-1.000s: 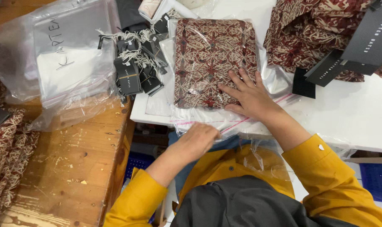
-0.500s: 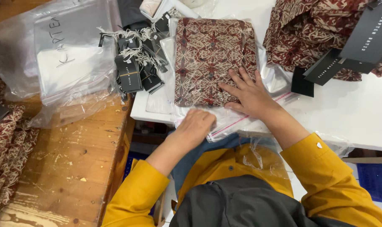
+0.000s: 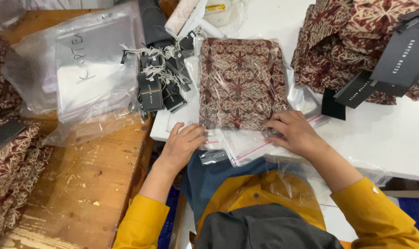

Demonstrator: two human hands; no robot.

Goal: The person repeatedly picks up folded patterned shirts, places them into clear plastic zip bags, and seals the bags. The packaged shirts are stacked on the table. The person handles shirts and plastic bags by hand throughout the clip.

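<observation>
Hands point(image 3: 237, 138) press bagged folded cloth's point(image 3: 241, 80) near edge.

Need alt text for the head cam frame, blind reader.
Both hands press on a clear plastic bag holding a folded maroon patterned cloth at the edge of a white table: left hand at the bag's open end, right hand on its lower right corner. Black hang tags lie to the left.

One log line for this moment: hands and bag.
left hand: flat on bag's open end | right hand: pressing clear bag | folded patterned cloth: inside bag | white table: under bag
</observation>
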